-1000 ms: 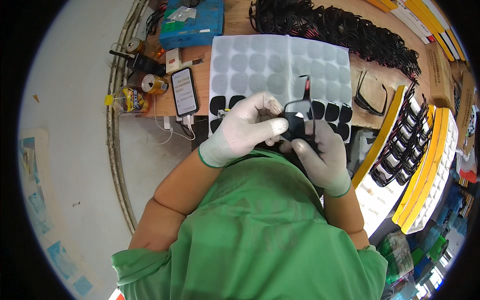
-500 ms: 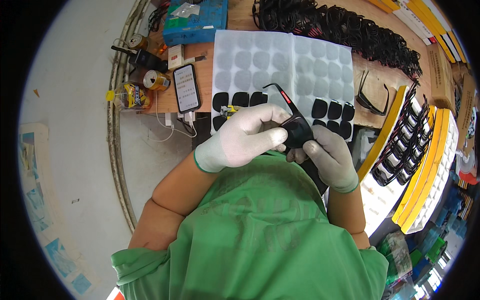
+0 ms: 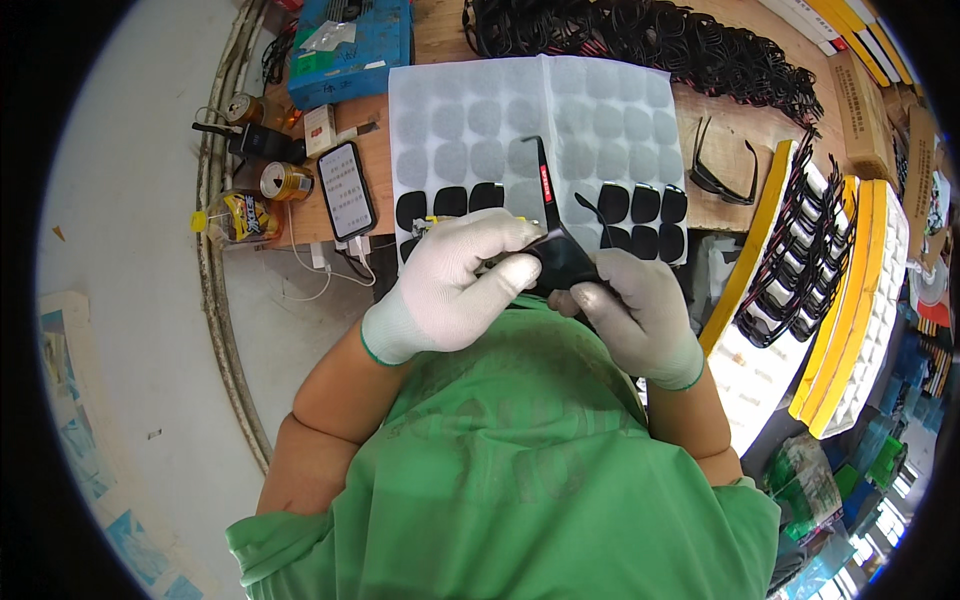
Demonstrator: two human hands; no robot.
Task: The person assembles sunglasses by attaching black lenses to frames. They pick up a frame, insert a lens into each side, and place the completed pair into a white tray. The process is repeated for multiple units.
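A brown wooden worktop (image 3: 740,135) carries a broad white sheet (image 3: 549,90) marked with rows of grey rounded squares. Behind the sheet stretches a long heap of tangled black plastic eyeglass frames (image 3: 640,45), too dense to count. To the sheet's right stand white moulded trays with yellow edges (image 3: 865,310), with more black frames lined up on one. One blue rectangular box (image 3: 350,60), with scrawled marks on its side, sits beyond the sheet's upper left corner. One brown cardboard box (image 3: 862,110), printed along its side, is well to the sheet's right.

At the sheet's near edge are two hands in white knitted gloves. The left grip (image 3: 445,285) pinches one end of a single pair of glossy black sunglasses (image 3: 562,262); the right grip (image 3: 640,310) is closed on the other end. One arm of the pair points up over the sheet.

Another black pair of sunglasses (image 3: 722,187) rests just right of the sheet. Left of it lie one black smartphone (image 3: 346,190), its screen filled with lines of text, and two printed metal drink cans, the nearer gold (image 3: 287,181). On the sheet's right part are six dark rounded lenses (image 3: 645,203); on its left, three show well, a fourth partly. The upright arm bears one small red label (image 3: 546,183) with pale lettering.
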